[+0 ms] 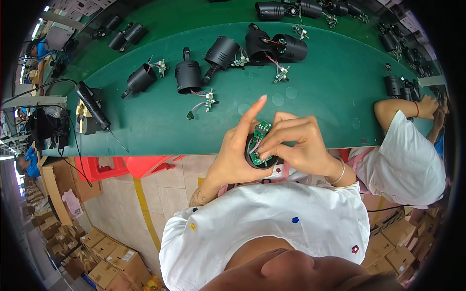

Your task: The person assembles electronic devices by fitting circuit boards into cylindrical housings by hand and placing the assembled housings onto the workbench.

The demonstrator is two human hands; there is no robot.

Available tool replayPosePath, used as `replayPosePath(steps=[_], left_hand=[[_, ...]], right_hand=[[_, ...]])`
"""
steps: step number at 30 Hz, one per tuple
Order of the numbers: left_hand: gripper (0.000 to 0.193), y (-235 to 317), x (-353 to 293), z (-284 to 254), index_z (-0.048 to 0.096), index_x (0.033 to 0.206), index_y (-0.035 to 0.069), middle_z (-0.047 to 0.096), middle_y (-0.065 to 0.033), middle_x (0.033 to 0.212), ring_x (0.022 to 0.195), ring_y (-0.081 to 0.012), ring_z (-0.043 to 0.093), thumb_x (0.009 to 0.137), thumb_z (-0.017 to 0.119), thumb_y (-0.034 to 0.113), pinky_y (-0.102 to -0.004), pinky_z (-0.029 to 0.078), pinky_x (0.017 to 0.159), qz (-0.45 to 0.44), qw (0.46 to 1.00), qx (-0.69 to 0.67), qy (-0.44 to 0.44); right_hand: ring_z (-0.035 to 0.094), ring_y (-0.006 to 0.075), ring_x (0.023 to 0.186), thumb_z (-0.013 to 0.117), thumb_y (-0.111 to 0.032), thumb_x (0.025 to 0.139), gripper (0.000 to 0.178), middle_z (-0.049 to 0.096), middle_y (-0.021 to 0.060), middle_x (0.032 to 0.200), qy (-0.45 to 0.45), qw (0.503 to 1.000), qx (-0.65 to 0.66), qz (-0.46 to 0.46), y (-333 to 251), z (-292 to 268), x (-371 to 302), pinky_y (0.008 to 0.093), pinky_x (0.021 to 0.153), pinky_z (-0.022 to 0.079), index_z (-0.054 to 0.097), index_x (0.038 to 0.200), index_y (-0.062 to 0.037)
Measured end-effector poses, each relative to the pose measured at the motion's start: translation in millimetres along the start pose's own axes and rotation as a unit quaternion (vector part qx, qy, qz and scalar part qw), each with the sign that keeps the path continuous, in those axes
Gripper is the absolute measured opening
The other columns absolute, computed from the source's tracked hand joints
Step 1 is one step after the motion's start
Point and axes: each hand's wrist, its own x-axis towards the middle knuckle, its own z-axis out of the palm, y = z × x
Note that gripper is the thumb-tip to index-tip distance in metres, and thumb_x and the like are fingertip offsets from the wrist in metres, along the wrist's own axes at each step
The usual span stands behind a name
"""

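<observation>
Black housing held with its open mouth up, between both hands

The black housing (249, 153) is at the near edge of the table (330, 111), in front of the person's chest, in the left hand (235, 153). Its round mouth faces upward, to the camera. Therefore the long axis goes roughly along the line of view, and the exact tilt I cannot tell.

The left fingers are bent around the housing and grip it, except the index finger, which is stretched out, pointing away from the body. In the mouth lies a lower green board (257, 158). An upper green board (262, 129) stands out at the far side of the rim, its long side leaning a little to the right; pinkish wires (254, 145) run between the boards.

The right hand (303, 140) comes from the right. Its thumb and index finger are close together over the lower green board; whether they pinch the board or a wire, I cannot tell.

Farther on the table lie more black housings (188, 76), pointing in different directions. At the left is a black corded tool (92, 105), its thin shaft pointing to the near edge.
</observation>
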Motion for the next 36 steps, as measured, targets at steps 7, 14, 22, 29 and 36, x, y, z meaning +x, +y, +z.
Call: replayPosePath(steps=[7,14,22,29,36], left_hand=[[0.103,-3.7,3.0,0.3,0.031,0.146,0.003,0.062,-0.0077,0.087,0.064,-0.0149,0.053,0.051,0.072,0.002,-0.0253,0.043,0.060,0.039,0.999,-0.012,0.012],[0.112,-18.1,0.5,2.2,0.021,0.149,0.005,0.051,-0.0151,0.116,0.085,-0.0201,0.056,0.051,0.074,0.004,-0.0268,0.045,0.067,0.092,0.994,-0.015,0.053],[0.130,-16.9,5.4,-5.8,0.004,0.153,0.010,0.021,-0.0202,0.145,0.097,-0.0235,0.053,0.046,0.078,0.010,-0.0303,0.047,0.079,0.170,0.980,0.068,0.083],[0.119,-17.0,3.3,-2.8,0.012,0.152,0.009,0.023,-0.0214,0.142,0.102,-0.0273,0.049,0.053,0.078,0.007,-0.0321,0.046,0.074,0.172,0.978,0.073,0.094],[0.119,-18.0,2.9,-2.8,0.013,0.152,0.008,0.025,-0.0215,0.141,0.098,-0.0253,0.050,0.053,0.080,0.007,-0.0335,0.047,0.074,0.173,0.978,0.074,0.088]], right_hand=[[0.046,0.0156,0.069,0.069,0.006,0.065,0.020,0.068,0.0007,0.080,0.094,0.973,-0.151,-0.144,2.7,17.7,-6.2,0.0230,0.061,0.042,0.073,0.082,-0.0038],[0.052,0.0182,0.079,0.076,0.000,0.064,0.027,0.069,0.0027,0.092,0.078,0.984,-0.155,-0.046,-9.9,6.7,3.0,0.0273,0.074,0.045,0.074,0.090,-0.0041],[0.055,0.0238,0.105,0.079,-0.004,0.061,0.038,0.065,0.0068,0.107,0.044,0.999,-0.011,0.004,3.7,14.9,7.5,0.0347,0.090,0.045,0.072,0.099,-0.0025],[0.055,0.0243,0.108,0.079,-0.004,0.061,0.038,0.066,0.0066,0.106,0.034,0.999,-0.012,-0.041,16.9,17.0,7.8,0.0388,0.094,0.043,0.072,0.099,-0.0021],[0.055,0.0246,0.105,0.080,-0.005,0.061,0.039,0.067,0.0072,0.103,0.021,0.999,0.009,-0.023,19.4,12.4,9.7,0.0384,0.094,0.043,0.072,0.099,-0.0027]])
